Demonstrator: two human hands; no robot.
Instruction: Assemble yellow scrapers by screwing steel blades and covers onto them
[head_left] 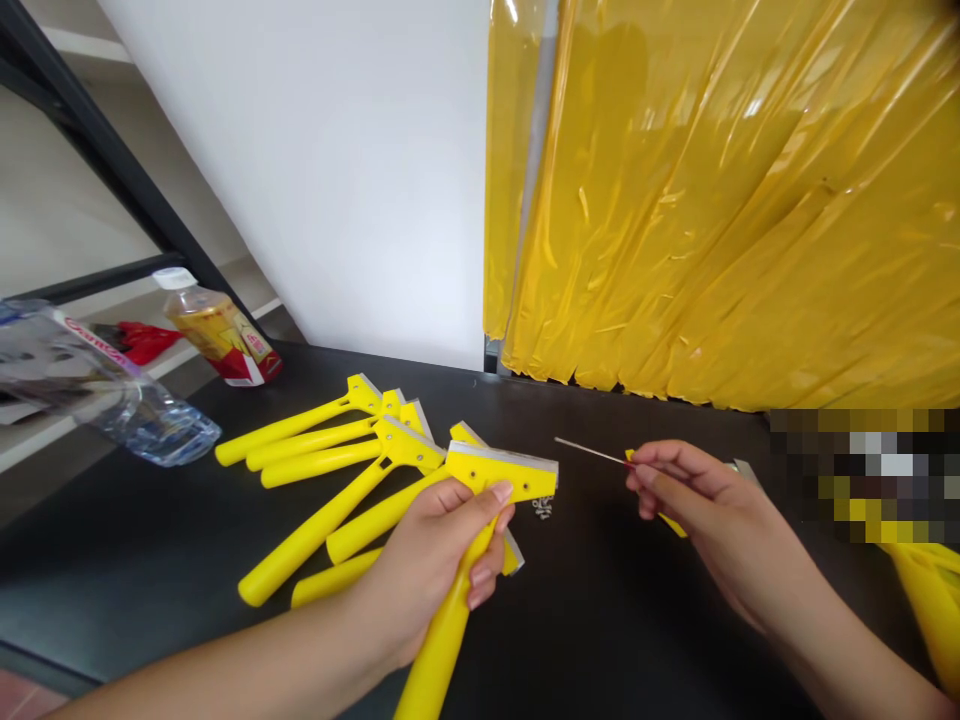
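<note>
My left hand (457, 530) is closed around the neck of a yellow scraper (506, 472), whose wide head with a metal edge faces away from me. Two small holes show in that head. Between the fingertips of my right hand (690, 485) is a slim screwdriver (592, 450), its thin metal shaft pointing left toward the scraper head, with a gap between. A bit of red shows at my fingers; the rest of its handle is hidden. Small screws (543, 506) lie in a little pile just beyond the scraper head. More yellow scrapers (315, 520) lie fanned out to the left.
On the black table (570, 620), a yellow piece (673, 524) lies partly under my right hand. A drink bottle (221, 330) and a clear plastic bottle (165, 425) are at the left. Yellow plastic sheeting (720, 200) and a white panel (360, 180) stand behind.
</note>
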